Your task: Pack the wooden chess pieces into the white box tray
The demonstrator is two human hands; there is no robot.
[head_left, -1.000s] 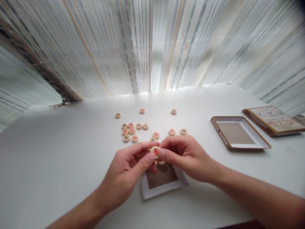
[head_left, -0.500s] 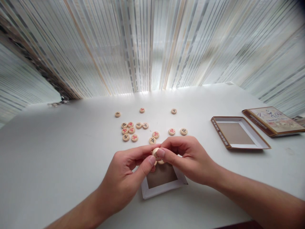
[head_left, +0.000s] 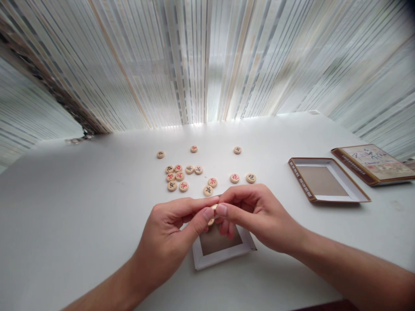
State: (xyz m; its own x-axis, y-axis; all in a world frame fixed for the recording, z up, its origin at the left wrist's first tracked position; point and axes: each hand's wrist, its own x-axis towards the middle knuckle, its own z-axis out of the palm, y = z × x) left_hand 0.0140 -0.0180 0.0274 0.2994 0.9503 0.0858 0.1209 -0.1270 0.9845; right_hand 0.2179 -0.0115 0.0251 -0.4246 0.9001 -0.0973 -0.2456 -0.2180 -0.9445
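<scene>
Between the thumbs and fingers of my left hand [head_left: 177, 231] and my right hand [head_left: 254, 214] is a small round wooden xiangqi piece [head_left: 214, 207], mostly covered by my fingertips. Both hands are closed on it, held above a shallow open box [head_left: 223, 258] with a white rim and a brown bottom. Another xiangqi piece [head_left: 211, 222] shows below my left thumb; I cannot tell whether it lies in the box or is in the fingers. Just beyond the hands lie a black-marked piece [head_left: 208, 191] and a red-marked piece [head_left: 212, 182], touching or nearly so.
Several more pieces cluster on the white table [head_left: 97, 216], around a red-marked one [head_left: 179, 176]. Others lie apart, such as a black-marked piece [head_left: 250, 178]. At right are an open box tray [head_left: 340, 200] and a printed box lid [head_left: 376, 162]. A striped curtain [head_left: 194, 65] hangs behind.
The held piece has tilted, from showing its face to showing mostly its edge. My right hand's lower fingers now extend down over the box. The other pieces stay in place.
</scene>
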